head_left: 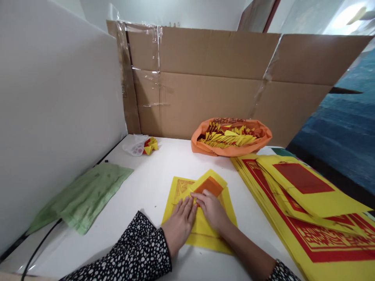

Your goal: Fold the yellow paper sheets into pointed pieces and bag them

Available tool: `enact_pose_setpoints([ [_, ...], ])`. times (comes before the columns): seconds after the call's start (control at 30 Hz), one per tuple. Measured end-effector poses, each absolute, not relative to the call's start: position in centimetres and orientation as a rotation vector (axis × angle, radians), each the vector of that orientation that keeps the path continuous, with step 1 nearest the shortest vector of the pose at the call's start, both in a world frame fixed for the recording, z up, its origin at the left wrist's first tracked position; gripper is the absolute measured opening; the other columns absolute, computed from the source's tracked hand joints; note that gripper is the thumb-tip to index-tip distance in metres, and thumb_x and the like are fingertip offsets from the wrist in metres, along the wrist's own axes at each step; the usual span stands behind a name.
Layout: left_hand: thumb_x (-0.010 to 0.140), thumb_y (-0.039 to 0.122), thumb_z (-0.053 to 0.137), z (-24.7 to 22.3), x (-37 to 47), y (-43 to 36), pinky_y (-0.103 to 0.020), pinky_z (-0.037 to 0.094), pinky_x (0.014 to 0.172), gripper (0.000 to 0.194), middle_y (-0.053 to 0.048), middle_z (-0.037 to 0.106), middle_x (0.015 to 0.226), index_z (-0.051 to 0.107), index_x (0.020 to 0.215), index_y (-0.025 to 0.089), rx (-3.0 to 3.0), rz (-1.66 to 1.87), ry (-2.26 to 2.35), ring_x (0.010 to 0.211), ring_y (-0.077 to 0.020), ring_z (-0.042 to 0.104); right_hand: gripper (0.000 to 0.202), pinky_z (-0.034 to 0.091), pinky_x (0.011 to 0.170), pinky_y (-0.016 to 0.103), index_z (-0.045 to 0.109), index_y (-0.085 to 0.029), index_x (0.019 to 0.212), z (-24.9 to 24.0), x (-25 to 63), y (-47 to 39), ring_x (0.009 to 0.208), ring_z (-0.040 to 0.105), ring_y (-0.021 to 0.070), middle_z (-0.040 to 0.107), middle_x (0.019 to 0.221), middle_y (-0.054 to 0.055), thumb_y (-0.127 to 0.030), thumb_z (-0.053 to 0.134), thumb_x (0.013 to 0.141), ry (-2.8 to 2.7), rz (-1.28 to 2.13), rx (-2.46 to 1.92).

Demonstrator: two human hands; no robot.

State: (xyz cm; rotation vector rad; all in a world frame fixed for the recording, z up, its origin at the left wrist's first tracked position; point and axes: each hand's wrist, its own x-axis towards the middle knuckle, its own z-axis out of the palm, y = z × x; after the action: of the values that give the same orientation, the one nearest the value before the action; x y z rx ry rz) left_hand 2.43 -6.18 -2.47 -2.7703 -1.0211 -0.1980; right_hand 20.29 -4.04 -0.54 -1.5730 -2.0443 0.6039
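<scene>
A smaller yellow sheet of paper [206, 177] with an orange-red patch lies turned at an angle, partly folded, on a larger yellow printed sheet [202, 241] on the white table. My left hand [180, 225] rests flat on the smaller paper, fingers stretched out, pressing it down. Close beside it, my right hand [210, 208] has its fingers bent together at the paper's folded edge. Its fingertips meet near the left fingertips and hide part of the fold.
Stacked yellow and red printed paper [307, 183] lies at the right. An orange bag [231, 150] of folded paper pieces stands behind. At the left are a green cloth [90, 195], a black cable [38, 249] and a clear plastic bag [134, 146]. Cardboard [205, 93] walls the back.
</scene>
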Motion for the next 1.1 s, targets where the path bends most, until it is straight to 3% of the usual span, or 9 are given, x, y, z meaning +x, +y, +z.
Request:
enact_pose_setpoints([
  [0.3,0.093,0.010,0.038,-2.0,2.2,-6.0,-0.049,0.033,0.111,0.050,-0.018,0.037,0.150,0.041,0.143,0.010,-2.824,-0.112,-1.099,0.140,-0.0326,0.032,0.040,0.049,0.075,0.032,0.066,-0.021,0.122,-0.6,20.2,-4.3,0.083,0.059,0.0205,0.055,0.088,0.007,-0.012,0.039,0.094,-2.061,0.548,-1.574],
  [0.47,0.093,0.012,0.038,-2.1,2.1,-6.0,-0.055,0.026,0.113,0.056,-0.016,0.030,0.154,0.031,0.148,0.015,-2.881,-0.127,-1.164,0.144,-0.0324,0.023,0.040,0.049,0.074,0.032,0.065,-0.025,0.121,-0.7,20.1,-4.4,0.081,0.058,0.0200,0.054,0.087,0.005,-0.011,0.040,0.093,-2.055,0.505,-1.580],
  [0.6,0.092,0.027,0.047,-1.5,2.0,-6.1,-0.056,0.022,0.113,0.060,-0.015,0.020,0.158,0.030,0.149,0.021,-2.902,-0.225,-1.196,0.145,-0.0350,0.017,0.030,0.049,0.077,0.033,0.065,-0.023,0.114,-0.3,20.9,-4.8,0.083,0.059,0.0189,0.053,0.090,0.004,-0.015,0.046,0.092,-1.978,0.591,-1.554],
  [0.7,0.089,0.035,0.054,-1.0,2.1,-5.6,-0.057,0.023,0.113,0.057,-0.014,0.023,0.157,0.040,0.143,0.022,-2.957,-0.196,-1.169,0.144,-0.0372,0.018,0.023,0.050,0.079,0.034,0.062,-0.021,0.105,-0.1,22.0,-5.2,0.084,0.058,0.0187,0.052,0.096,0.004,-0.014,0.052,0.086,-1.875,0.640,-1.579],
  [0.83,0.087,0.045,0.057,-1.1,2.1,-4.3,-0.052,0.020,0.116,0.052,-0.013,0.022,0.158,0.052,0.130,0.017,-3.035,-0.243,-1.017,0.145,-0.0363,0.014,0.027,0.051,0.080,0.037,0.058,-0.021,0.103,-0.2,23.5,-5.4,0.083,0.057,0.0193,0.050,0.095,0.002,-0.013,0.058,0.077,-1.817,0.645,-1.608],
  [0.9,0.087,0.054,0.055,-1.4,1.9,-3.3,-0.055,0.017,0.116,0.059,-0.015,0.021,0.158,0.050,0.132,0.016,-3.066,-0.266,-0.910,0.145,-0.0367,0.013,0.032,0.051,0.082,0.038,0.058,-0.023,0.106,0.2,23.7,-5.6,0.086,0.057,0.0204,0.050,0.097,0.003,-0.012,0.058,0.076,-1.821,0.621,-1.582],
  [1.0,0.080,0.071,0.054,-1.1,1.7,-1.8,-0.062,0.022,0.111,0.079,-0.016,0.027,0.155,0.045,0.139,0.019,-3.145,-0.214,-0.826,0.142,-0.0416,0.019,0.027,0.048,0.088,0.040,0.058,-0.029,0.110,1.8,22.3,-6.2,0.095,0.056,0.0223,0.052,0.103,0.003,-0.018,0.056,0.085,-1.868,0.561,-1.473],
  [1.1,0.073,0.069,0.065,0.0,1.9,-0.6,-0.059,0.031,0.106,0.069,-0.011,0.050,0.140,0.058,0.127,0.025,-3.246,-0.161,-0.856,0.131,-0.0393,0.039,0.018,0.045,0.090,0.042,0.062,-0.031,0.107,4.2,19.5,-6.4,0.101,0.055,0.0240,0.056,0.104,0.003,-0.027,0.054,0.091,-1.991,0.540,-1.373],
])
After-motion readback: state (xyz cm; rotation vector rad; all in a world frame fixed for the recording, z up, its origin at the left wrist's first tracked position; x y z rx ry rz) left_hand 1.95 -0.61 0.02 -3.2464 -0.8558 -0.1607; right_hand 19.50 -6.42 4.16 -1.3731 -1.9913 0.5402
